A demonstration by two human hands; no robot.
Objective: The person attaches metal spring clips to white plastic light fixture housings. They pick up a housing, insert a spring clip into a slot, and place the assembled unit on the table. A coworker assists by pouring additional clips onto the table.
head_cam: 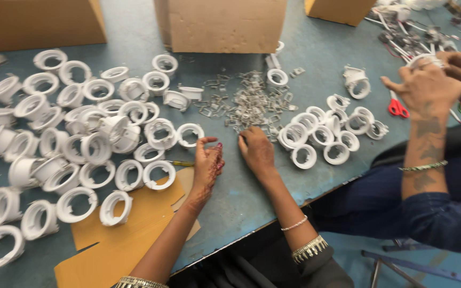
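Observation:
My left hand rests on the blue-grey table, fingers curled, just right of a white plastic ring. Whether it holds anything small I cannot tell. My right hand lies palm down with its fingertips at the near edge of a pile of small metal clips. A large spread of white plastic rings covers the table to my left. A smaller group of white rings sits to my right.
Cardboard boxes stand along the far edge. A flat cardboard sheet lies under my left forearm. Another person's hands work at the right, near red-handled scissors and tangled wires.

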